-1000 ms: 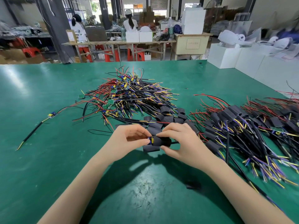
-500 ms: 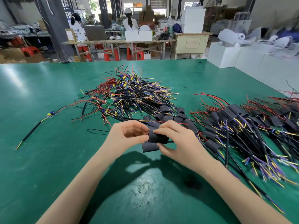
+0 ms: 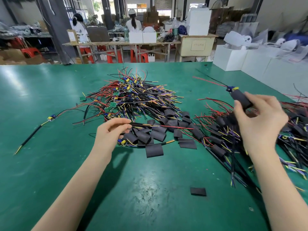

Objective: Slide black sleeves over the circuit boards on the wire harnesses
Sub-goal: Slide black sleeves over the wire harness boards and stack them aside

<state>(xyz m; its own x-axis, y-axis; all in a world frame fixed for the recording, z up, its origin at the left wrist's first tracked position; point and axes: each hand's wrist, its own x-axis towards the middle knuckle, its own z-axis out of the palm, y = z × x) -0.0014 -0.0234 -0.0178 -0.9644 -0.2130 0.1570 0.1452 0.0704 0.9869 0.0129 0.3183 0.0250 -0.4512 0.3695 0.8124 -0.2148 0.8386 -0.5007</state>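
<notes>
Right fingers [image 3: 275, 105]: curled round a sleeved harness [image 3: 241, 98], thumb on its near side, fingertips on the far side; blurred.
Left fingers [image 3: 124, 126]: loosely curled and narrow, thumb and forefinger pinching a thin black wire [image 3: 141, 124] at the near edge of the unsleeved pile; a small circuit board [image 3: 122, 142] just below the palm, contact not clear.
Table [image 3: 50, 164]: green, scuffed, carrying everything below.
Finished pile [image 3: 250, 139]: right side, harnesses already wearing black sleeves, wire ends fanned toward the near edge, directly beneath the right hand [image 3: 261, 120].
Unsleeved pile [image 3: 133, 99]: centre, red, black, yellow and purple wires with bare green boards, beyond the left hand [image 3: 110, 134].
Loose sleeves [image 3: 154, 130]: flattened black tubes scattered between the two piles, just right of the left fingers.
Sleeved harness: held above the finished pile, tilted, blue and yellow parts poking out of the sleeve's far end, a red wire trailing up and left from there.
Stray harness [image 3: 35, 129]: alone at the left, well apart from both hands.
Single sleeve [image 3: 198, 191]: flat on the table, near the right forearm.
</notes>
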